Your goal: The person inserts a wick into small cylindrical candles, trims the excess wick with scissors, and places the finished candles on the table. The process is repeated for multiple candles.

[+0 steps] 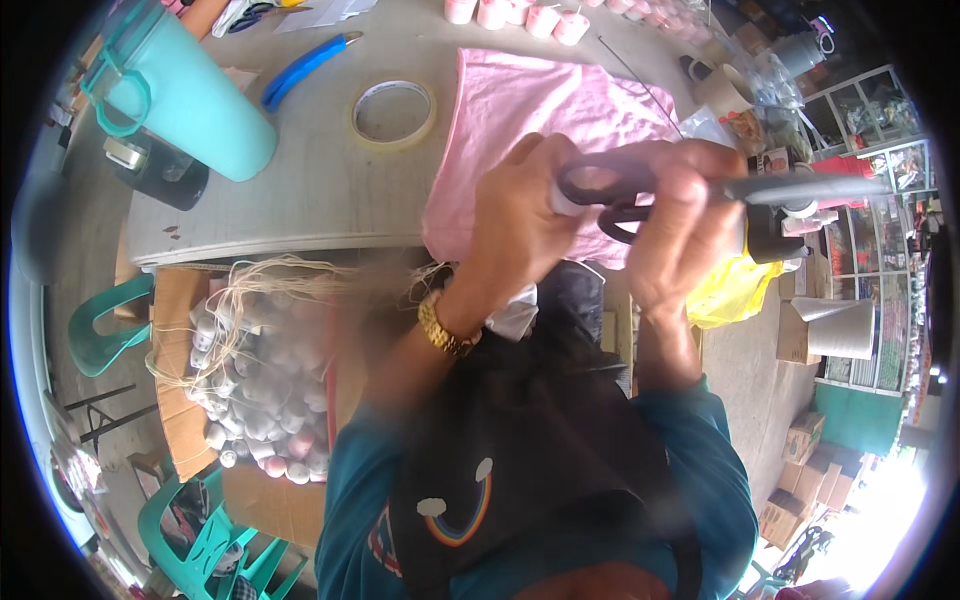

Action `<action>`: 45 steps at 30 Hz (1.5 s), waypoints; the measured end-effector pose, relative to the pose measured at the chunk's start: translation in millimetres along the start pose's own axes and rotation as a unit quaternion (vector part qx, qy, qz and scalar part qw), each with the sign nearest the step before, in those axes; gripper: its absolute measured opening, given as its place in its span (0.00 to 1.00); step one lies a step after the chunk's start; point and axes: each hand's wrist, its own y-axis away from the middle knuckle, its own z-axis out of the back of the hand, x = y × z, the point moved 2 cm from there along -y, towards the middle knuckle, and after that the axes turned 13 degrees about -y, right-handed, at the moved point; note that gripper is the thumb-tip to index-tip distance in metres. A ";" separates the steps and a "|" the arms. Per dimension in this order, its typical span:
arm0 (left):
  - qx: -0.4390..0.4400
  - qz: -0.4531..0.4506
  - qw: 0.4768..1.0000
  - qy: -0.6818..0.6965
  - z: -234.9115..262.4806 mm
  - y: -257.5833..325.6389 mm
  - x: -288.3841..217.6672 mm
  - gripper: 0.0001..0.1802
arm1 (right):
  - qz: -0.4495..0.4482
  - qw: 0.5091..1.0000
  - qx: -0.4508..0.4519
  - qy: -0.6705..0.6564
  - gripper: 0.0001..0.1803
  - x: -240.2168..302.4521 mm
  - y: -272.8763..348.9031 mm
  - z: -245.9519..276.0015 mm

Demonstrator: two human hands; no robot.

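Gripping is seen at both hands: a pair of black-handled scissors (640, 190) is held up over the table edge, the right hand (685, 225) closed through and around the handles, with the grey blades pointing out to the right. The left hand (525, 225) is closed on a small white cylindrical piece (563, 198) pressed against the handle end (its exact kind cannot be made out, since motion blur softens it). A gold watch (445, 328) is worn on the left wrist.

As to progress, a judgement only can be offered: a cardboard box (185, 400) to the lower left is heaped with small white and pink pieces (262, 400) and loose pale strings (265, 275), while a row of pink cups (530, 17) stands at the far table edge, so some pieces appear finished and many appear left. Whether a cut is being made just now cannot be told.

Spread on the table (300, 190) beneath the hands is a pink cloth (520, 110). Beside it lie a tape roll (392, 112), blue-handled pliers (305, 65) and a large teal tumbler (185, 95). A yellow bag (735, 290) sits just under the right hand. Nothing lies between the hands and the cloth; the crowded right table end is close by.
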 end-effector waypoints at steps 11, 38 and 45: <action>-0.033 -0.041 0.999 -0.015 -0.9 -7.3 -9.6 0.14 | -0.039 0.947 -0.117 -0.296 0.19 3.1 -0.1 -7.9; -0.012 -0.099 0.988 -0.118 -5.2 -0.6 -13.5 0.24 | 0.001 0.937 -0.269 -0.223 0.19 -7.1 -0.5 3.2; -0.011 -0.128 0.989 -0.073 -5.6 0.1 -6.5 0.23 | -0.058 0.911 -0.290 -0.287 0.21 0.9 -1.2 4.8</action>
